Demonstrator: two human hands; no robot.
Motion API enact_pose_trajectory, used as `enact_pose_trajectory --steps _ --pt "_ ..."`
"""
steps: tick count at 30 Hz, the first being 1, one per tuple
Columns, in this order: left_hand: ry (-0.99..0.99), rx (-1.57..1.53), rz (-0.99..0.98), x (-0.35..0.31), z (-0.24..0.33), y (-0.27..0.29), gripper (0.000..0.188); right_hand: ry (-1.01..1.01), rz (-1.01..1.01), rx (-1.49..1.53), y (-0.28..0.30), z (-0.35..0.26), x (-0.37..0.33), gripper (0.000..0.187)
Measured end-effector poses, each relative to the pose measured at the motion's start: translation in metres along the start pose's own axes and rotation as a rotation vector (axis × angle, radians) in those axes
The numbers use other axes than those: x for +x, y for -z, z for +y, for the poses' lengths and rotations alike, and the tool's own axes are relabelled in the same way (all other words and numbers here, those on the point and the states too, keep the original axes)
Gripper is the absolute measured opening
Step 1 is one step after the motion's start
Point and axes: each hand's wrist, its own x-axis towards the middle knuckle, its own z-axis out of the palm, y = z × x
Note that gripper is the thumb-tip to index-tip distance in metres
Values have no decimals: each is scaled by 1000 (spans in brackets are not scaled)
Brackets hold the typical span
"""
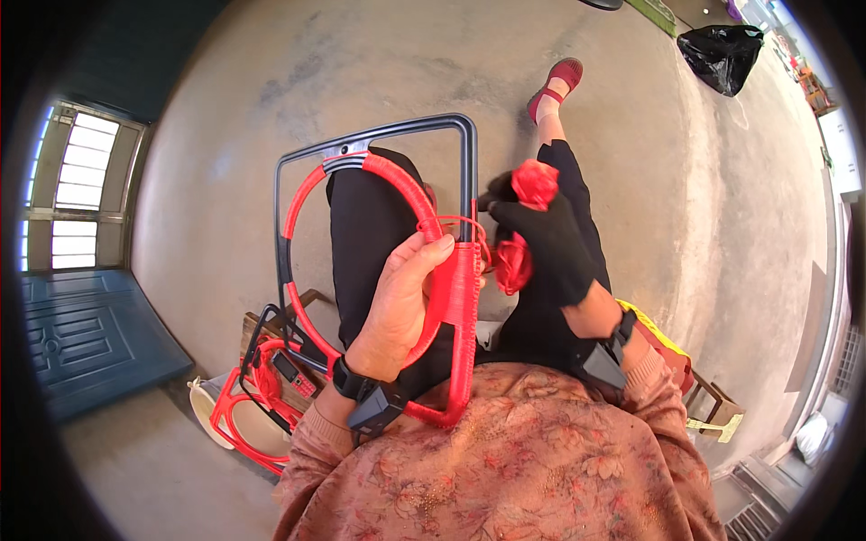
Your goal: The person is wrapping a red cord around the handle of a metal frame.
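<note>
A black metal frame (468,162) with rounded corners stands tilted over my lap, a ring (295,211) fixed inside it. Red cord is wound tightly around much of the ring and the frame's near right side. My left hand (397,302), bare, grips the ring and the wrapped cord (463,279) on the right, thumb on top. Just right of the frame, my right hand (550,242) in a black glove is closed around a bundle of red cord (535,184), whose lower part hangs beneath the fingers. A loose strand (456,218) runs from the bundle to the frame.
By my left side, a similar red-wrapped frame (236,419) leans over a pale bucket (203,419), near a red keypad phone (295,373). A blue panelled door (99,334) is at left. A black plastic bag (720,58) and a green broom (656,13) lie far right.
</note>
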Motion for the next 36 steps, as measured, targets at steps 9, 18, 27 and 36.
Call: enact_pose_trajectory --steps 9,18,27,36 --pt "22 72 -40 -1 -1 -7 23 459 -84 -668 8 -21 -28 18" --pt "95 77 -55 2 -1 -4 20 348 -336 -873 0 -49 -1 17" --pt "60 124 -7 3 -6 1 15 583 -515 -1497 -16 -60 16 14" --pt "37 43 -39 0 -2 -2 19 810 -272 -1354 -18 -56 5 24"
